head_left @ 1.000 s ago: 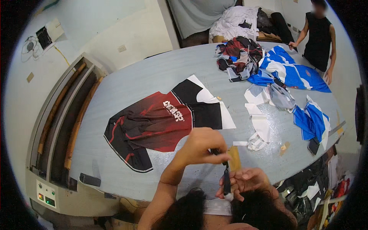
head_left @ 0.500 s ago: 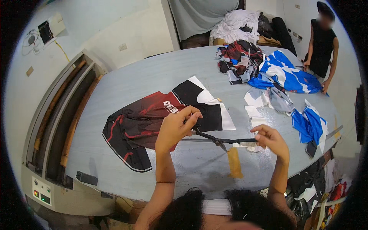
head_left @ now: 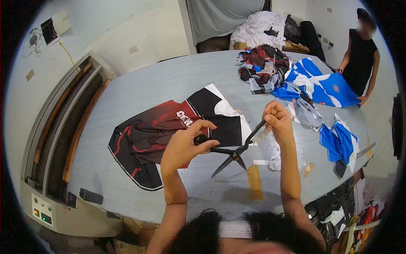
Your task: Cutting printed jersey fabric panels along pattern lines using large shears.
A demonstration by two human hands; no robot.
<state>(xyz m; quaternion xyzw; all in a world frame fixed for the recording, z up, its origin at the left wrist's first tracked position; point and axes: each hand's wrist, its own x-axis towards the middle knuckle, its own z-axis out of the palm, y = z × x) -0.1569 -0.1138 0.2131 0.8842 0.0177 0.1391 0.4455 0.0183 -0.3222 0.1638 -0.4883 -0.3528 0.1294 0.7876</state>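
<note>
Above the table I hold a pair of black scissors [head_left: 235, 156] by its two handles, with its blades spread apart and angled down toward me. My left hand [head_left: 186, 146] curls its fingers and thumb around one handle's loop. In my right hand [head_left: 278, 120], raised higher, the end of the other handle is pinched between thumb and fingers. Beyond my left hand a black and dark-red printed garment piece [head_left: 154, 131] lies spread on the table. White paper [head_left: 246, 129] shows along its right edge.
On the grey table [head_left: 139, 89] lie a pile of dark fabric [head_left: 266, 67], blue and white fabric [head_left: 327, 86], a blue piece [head_left: 338, 144] and a black block [head_left: 93, 196]. A roller machine [head_left: 76, 131] stands at left. At far right, a person [head_left: 361, 55] handles the blue fabric.
The scissors have swung from nearly closed to wide apart. My right hand has risen up and leftward with its handle. The person at right has shifted the blue fabric.
</note>
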